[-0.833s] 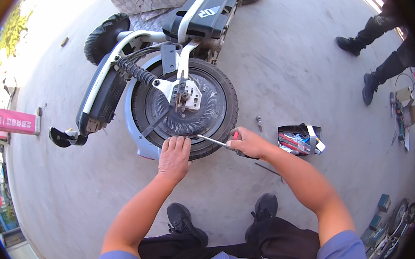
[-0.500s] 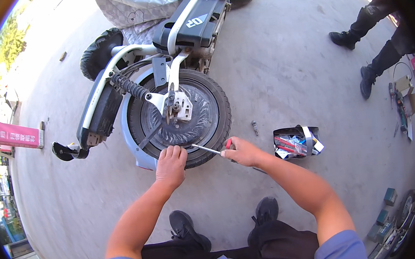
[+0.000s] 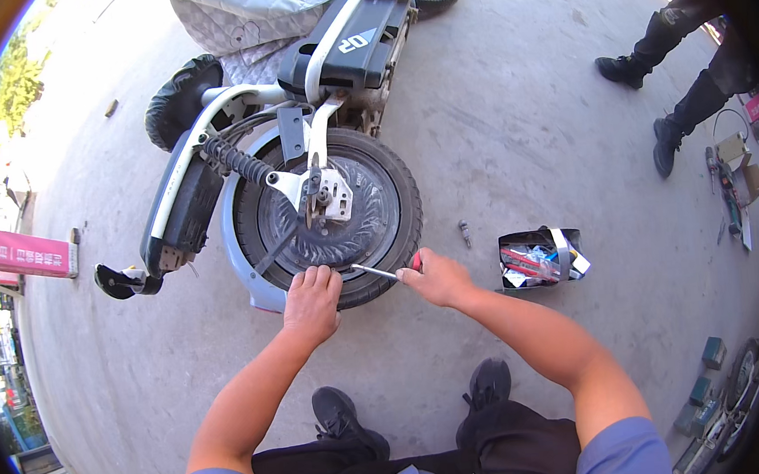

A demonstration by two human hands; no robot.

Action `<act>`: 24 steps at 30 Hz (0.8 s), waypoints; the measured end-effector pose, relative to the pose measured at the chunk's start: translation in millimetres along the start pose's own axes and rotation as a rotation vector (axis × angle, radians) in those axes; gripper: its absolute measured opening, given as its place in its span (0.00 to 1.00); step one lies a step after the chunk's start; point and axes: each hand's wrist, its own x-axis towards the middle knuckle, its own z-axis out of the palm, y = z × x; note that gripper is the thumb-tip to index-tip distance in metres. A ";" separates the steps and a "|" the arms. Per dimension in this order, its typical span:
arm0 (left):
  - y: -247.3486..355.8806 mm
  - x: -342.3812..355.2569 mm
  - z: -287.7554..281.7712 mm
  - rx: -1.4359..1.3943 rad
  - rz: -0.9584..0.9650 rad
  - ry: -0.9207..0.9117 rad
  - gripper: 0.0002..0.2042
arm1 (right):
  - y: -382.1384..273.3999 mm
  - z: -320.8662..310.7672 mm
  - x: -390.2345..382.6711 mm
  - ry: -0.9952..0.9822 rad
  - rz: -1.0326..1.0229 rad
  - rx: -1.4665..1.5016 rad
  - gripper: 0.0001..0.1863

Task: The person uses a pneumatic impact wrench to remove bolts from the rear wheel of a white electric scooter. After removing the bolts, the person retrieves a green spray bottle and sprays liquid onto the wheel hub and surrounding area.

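Observation:
A scooter (image 3: 349,48) lies on its side with its rear wheel facing me. Its black tyre (image 3: 400,182) rings a dusty hub (image 3: 369,215). My left hand (image 3: 313,304) is closed over the tyre's near edge, fingers together; whether anything else is under them is hidden. In my right hand (image 3: 438,279) is a tyre lever (image 3: 375,272) with a silver shaft and a bit of red at the grip. The lever crosses the tyre's near right side, its tip at the inner edge by the rim, close to my left fingers.
An open box of tools (image 3: 542,258) stands to the right, and a small metal part (image 3: 465,233) lies between it and the wheel. Another person's legs (image 3: 686,106) are at the far right. A pink sign bar (image 3: 19,250) is at the left.
My right hand has shifted slightly left and up along with the lever, its wrist turned a little. My left hand stays on the tyre.

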 end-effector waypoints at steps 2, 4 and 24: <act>-0.8 0.4 1.2 -0.009 0.012 -0.006 0.24 | 2.7 3.0 1.5 0.003 0.001 -0.001 0.26; -3.1 0.6 1.6 -0.023 0.031 -0.008 0.24 | 3.0 4.2 3.1 0.002 -0.003 0.020 0.26; -8.7 0.0 1.5 -0.054 0.070 0.053 0.23 | -15.3 -3.8 1.7 -0.048 -0.156 -0.215 0.18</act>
